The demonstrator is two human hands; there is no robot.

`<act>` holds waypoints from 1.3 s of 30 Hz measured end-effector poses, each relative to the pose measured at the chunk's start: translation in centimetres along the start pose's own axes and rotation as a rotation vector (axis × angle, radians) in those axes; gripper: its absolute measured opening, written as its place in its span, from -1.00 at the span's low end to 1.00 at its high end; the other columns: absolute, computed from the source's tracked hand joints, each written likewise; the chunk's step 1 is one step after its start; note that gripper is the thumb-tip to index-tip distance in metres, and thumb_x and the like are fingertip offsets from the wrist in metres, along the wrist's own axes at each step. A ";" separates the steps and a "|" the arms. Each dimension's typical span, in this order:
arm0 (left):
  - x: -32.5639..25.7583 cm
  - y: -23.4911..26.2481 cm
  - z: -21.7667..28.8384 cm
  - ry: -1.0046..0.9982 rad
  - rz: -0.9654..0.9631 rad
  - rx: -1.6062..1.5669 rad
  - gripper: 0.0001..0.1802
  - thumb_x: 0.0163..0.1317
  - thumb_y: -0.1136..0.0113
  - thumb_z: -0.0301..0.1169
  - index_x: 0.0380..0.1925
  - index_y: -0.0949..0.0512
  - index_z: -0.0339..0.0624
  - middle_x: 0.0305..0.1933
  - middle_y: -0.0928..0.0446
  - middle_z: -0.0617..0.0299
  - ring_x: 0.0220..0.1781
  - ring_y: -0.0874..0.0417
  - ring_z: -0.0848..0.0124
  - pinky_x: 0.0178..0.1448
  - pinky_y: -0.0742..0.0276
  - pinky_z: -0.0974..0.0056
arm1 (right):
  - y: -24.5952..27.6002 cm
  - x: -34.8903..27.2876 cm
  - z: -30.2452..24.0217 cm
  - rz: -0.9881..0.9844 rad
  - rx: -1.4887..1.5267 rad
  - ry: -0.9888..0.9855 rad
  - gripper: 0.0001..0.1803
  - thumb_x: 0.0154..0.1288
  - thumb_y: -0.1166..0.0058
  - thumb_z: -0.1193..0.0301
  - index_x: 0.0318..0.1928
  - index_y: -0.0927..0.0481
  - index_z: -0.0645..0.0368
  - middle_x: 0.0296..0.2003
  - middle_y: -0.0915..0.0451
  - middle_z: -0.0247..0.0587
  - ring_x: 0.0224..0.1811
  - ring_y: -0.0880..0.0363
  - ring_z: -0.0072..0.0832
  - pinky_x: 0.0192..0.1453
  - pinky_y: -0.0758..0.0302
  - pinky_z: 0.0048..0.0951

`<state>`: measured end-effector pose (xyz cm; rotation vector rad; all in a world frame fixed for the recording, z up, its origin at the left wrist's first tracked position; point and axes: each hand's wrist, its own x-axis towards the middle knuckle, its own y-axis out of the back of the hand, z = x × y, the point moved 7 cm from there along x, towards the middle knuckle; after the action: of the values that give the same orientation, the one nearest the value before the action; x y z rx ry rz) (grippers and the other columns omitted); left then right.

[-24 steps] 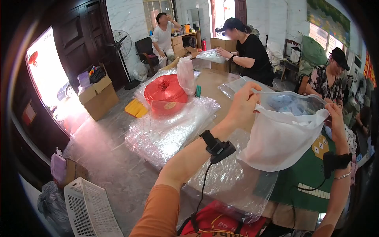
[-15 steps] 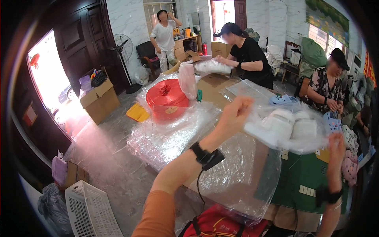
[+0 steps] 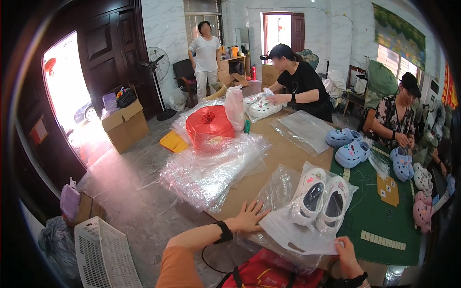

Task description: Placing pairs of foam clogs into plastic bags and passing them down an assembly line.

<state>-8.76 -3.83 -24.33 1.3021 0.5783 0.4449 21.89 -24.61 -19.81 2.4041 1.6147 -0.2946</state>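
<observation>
A pair of white clogs (image 3: 306,204) with charms lies inside a translucent plastic bag (image 3: 283,233) that has a cut-out handle hole. The bag rests on the near edge of the table, its opening toward me. My left hand (image 3: 249,217) lies open, fingers spread, on clear plastic film (image 3: 276,192) left of the bag. At the bag's near right corner, my right hand (image 3: 346,250) is closed on its edge. Its fingertips are partly hidden.
Blue clogs (image 3: 353,153) stand on the green mat (image 3: 355,221). A stack of clear bags (image 3: 211,173) and a red twine roll (image 3: 209,125) lie left. Across the table, a co-worker in black (image 3: 307,77) handles bagged clogs (image 3: 263,108); another person (image 3: 391,110) sits right.
The bagged clogs have come down from the air onto the table. My left hand has lowered and opened flat; my right hand has moved down and left, still at the bag.
</observation>
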 end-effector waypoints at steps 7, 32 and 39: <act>0.8 1.5 0.6 0.070 -0.002 -0.064 0.02 -0.08 -0.15 0.22 0.32 0.03 0.04 0.40 0.21 -0.17 0.42 0.34 -0.21 0.30 0.36 -0.37 | 3.5 4.0 -17.0 0.240 0.057 0.401 -0.88 0.35 0.17 0.27 -0.25 -0.35 0.01 -0.29 -0.40 -0.44 -0.25 -0.42 -0.63 -0.28 -0.47 -0.52; 12.6 0.2 12.5 -0.032 0.262 -0.151 -0.50 0.02 -0.07 -0.24 0.03 -0.41 -0.03 0.26 -0.17 0.00 0.31 -0.10 -0.03 0.11 -0.05 -0.39 | 11.4 0.2 -31.9 0.200 -0.079 0.656 -0.80 0.30 0.07 0.17 -0.17 -0.37 -0.05 -0.18 -0.40 -0.47 -0.16 -0.41 -0.54 -0.16 -0.42 -0.46; 9.4 7.3 11.7 -0.214 0.410 -0.702 -0.75 0.05 -0.03 -0.45 -0.22 -0.53 -0.19 -0.17 -0.53 0.00 -0.13 -0.54 0.09 -0.08 -0.46 0.15 | 7.8 1.8 -34.6 0.004 -0.175 0.735 -0.68 0.33 0.08 0.22 0.01 -0.34 0.08 -0.08 -0.42 -0.40 -0.04 -0.44 -0.52 0.02 -0.42 -0.42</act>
<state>6.03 -5.45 -16.74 0.7645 -0.0480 0.7534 31.14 -15.52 13.22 2.5141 1.7842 0.7909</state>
